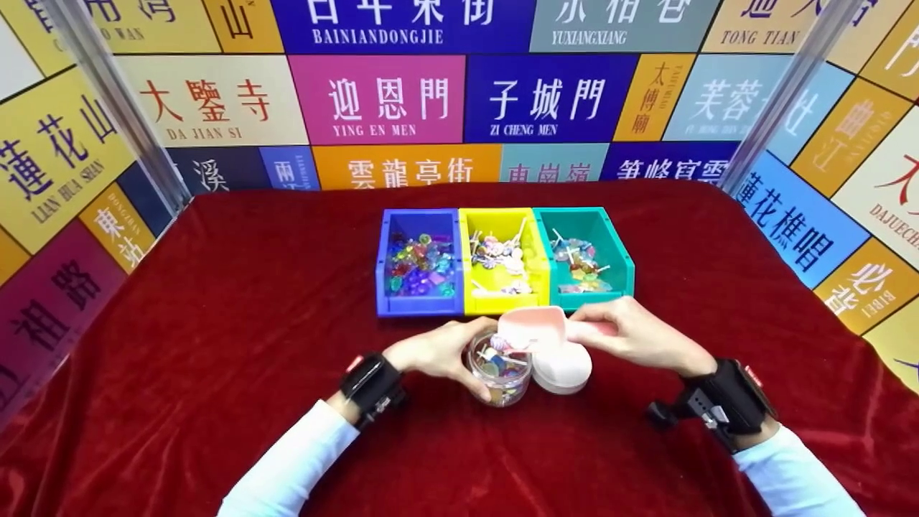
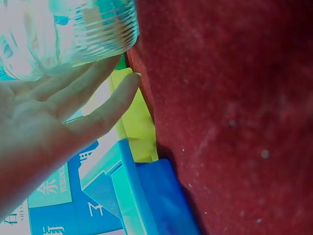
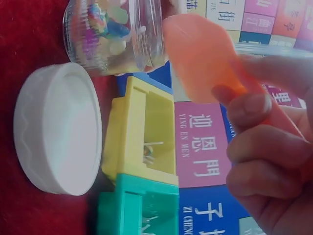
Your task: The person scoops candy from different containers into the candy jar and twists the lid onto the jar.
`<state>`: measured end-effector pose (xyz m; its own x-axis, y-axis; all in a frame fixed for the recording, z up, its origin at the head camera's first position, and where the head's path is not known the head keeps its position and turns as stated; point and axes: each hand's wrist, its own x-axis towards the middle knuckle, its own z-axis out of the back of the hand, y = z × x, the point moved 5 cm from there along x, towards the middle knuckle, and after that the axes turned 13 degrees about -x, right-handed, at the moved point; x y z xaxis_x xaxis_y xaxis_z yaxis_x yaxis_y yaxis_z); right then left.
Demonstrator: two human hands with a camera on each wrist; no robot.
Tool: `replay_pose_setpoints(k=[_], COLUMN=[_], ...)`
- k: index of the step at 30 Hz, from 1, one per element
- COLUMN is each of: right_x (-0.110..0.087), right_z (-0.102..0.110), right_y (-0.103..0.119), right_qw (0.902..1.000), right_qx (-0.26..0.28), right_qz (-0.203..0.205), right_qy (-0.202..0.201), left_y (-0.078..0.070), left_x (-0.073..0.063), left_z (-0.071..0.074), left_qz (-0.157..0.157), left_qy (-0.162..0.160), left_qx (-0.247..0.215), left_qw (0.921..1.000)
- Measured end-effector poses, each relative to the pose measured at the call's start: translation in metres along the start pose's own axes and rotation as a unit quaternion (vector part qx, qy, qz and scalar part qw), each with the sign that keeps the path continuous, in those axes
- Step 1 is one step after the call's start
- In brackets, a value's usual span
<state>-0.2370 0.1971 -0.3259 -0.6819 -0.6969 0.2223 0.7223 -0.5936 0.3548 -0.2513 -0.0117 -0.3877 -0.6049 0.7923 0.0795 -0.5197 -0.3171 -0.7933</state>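
My left hand (image 1: pixel 438 352) holds a clear ribbed glass jar (image 1: pixel 508 391) from its left side, thumb in front and fingers behind. Wrapped candies and lollipops fill part of the jar. In my right hand (image 1: pixel 639 334) I grip the handle of a pink scoop (image 1: pixel 531 327), tilted with its front edge over the jar's mouth. A lollipop lies at the scoop's lip in the head view. Just right of the jar sits a round white lid (image 3: pixel 54 129). The left wrist view has the jar (image 2: pixel 93 36) against the fingers (image 2: pixel 90 90).
Three joined bins stand behind the hands: a blue bin (image 1: pixel 420 305) of colourful gem-like candies, a yellow bin (image 1: pixel 540 266) of lollipops and a green bin (image 1: pixel 621 269) of mixed candies. Red cloth (image 1: pixel 251 323) covers the table, with printed panels (image 1: pixel 377 100) around it.
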Motion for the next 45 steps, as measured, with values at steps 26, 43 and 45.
replay_pose_setpoints(k=[26, 43, 45], right_x=[0.002, 0.002, 0.002], right_z=[0.014, 0.015, 0.014], right_y=[0.042, 0.035, 0.032], right_qw=[0.972, 0.9765, 0.9803], right_qx=[-0.224, -0.208, -0.192], right_qz=[0.061, 0.048, 0.039], right_qy=[-0.035, -0.031, -0.023], left_y=[0.002, 0.003, 0.002], left_x=[0.0, 0.001, 0.0], left_z=[0.0, -0.001, -0.001], left_qz=[0.035, 0.025, 0.022], left_qy=[0.004, 0.008, 0.008], left_qx=[0.012, -0.001, 0.0], left_qw=[0.9993, 0.9997, 0.9997])
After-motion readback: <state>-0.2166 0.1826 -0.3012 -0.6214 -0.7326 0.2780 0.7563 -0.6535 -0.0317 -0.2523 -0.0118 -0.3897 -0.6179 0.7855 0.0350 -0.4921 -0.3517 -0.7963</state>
